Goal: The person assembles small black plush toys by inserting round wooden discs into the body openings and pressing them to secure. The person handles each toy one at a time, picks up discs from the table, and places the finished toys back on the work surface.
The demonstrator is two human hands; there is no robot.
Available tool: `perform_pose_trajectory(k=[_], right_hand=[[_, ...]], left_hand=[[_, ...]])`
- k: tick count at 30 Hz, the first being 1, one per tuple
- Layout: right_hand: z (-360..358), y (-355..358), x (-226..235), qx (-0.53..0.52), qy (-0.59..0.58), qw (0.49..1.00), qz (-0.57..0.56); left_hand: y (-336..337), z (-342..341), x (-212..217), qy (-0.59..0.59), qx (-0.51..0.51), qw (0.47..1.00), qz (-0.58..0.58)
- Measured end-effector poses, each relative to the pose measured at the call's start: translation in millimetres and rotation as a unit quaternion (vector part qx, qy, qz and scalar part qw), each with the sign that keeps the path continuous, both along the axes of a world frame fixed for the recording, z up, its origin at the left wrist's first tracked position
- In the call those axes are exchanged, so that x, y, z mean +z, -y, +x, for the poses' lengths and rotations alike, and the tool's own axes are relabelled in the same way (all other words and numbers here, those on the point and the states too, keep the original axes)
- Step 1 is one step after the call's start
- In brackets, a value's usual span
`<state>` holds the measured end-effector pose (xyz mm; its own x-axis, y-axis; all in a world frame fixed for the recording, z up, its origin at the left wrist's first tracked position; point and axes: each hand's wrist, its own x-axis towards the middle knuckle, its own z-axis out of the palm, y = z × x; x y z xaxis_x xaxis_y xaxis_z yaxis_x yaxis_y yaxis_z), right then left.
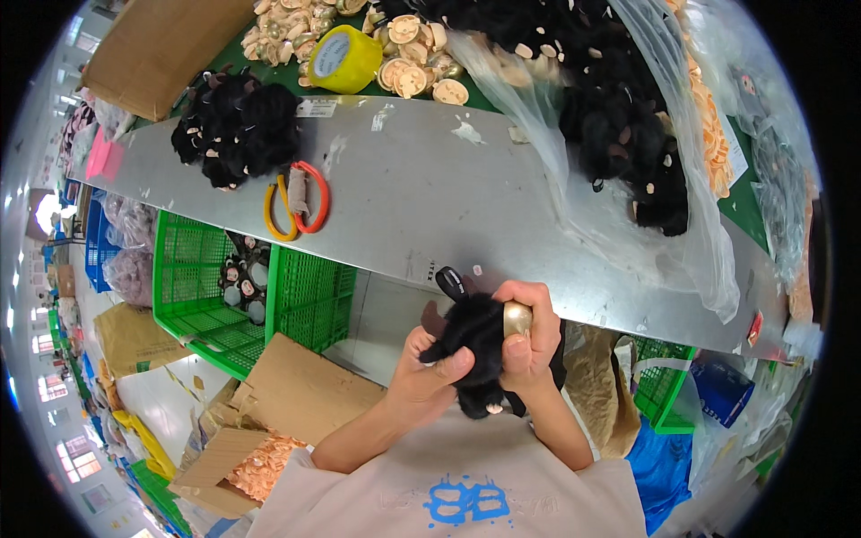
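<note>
and here you are, working just off the near edge of the tabletop (404,179), with the black plush toy (480,336) sitting between your two hands, in front of your shirt (386,489). your left hand (426,372) is clamping its left side, thumb pressing into the fur, the other fingers mostly hiding behind. your right hand (531,334) is pinching the gold rounded piece (517,318), thumb low and forefinger curling over the top, and that piece is sitting right up against the toy's right side. whether the two are joined, i can't tell.

the toy is looking light and soft, giving under your thumb, so a firm squeeze is probably doing it no harm; the thick of the body is offering the best hold. the brown flap (433,318) and the black loop (451,283) are sticking out at the top and looking like poorer handles, too easy to tug. the gold piece is shining hard and smooth, likely slippery, so opposing thumb and finger across it is making sense.

up on the tabletop, more black plush pieces (238,130) are lying heaped near a tool with red and yellow handles (325,199), and a yellow tape roll (350,72) is sitting beyond.
</note>
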<state>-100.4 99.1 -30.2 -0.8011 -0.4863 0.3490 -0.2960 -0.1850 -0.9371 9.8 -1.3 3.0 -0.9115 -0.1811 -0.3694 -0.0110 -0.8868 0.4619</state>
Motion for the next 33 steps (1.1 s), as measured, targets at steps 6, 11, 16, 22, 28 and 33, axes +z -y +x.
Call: perform_pose_trajectory(k=[6,11,16,22,28,33], right_hand=[[-9.3,1.3,-7.8,0.033,0.007,0.999,0.003],[-9.9,-2.7,-8.4,0.042,0.012,0.999,0.016],[-12.6,-5.1,-7.4,0.037,-0.004,0.999,0.008],[-14.2,-3.4,-10.9,0.035,-0.033,0.999,0.02],[-12.0,-4.1,-10.3,0.03,-0.061,0.995,0.073],[-7.5,-6.0,-0.9,0.011,-0.042,0.999,0.012]], left_hand=[[-1.0,2.9,-5.4,0.006,-0.003,0.999,0.035],[0.0,4.6,-9.8,-0.009,-0.012,0.999,0.041],[1.1,4.4,-12.4,-0.06,-0.026,0.996,0.054],[6.0,3.1,-13.4,-0.075,-0.034,0.996,0.03],[14.8,8.9,-4.9,0.04,-0.036,0.996,-0.077],[11.5,-10.0,11.7,0.104,-0.025,0.973,-0.202]])
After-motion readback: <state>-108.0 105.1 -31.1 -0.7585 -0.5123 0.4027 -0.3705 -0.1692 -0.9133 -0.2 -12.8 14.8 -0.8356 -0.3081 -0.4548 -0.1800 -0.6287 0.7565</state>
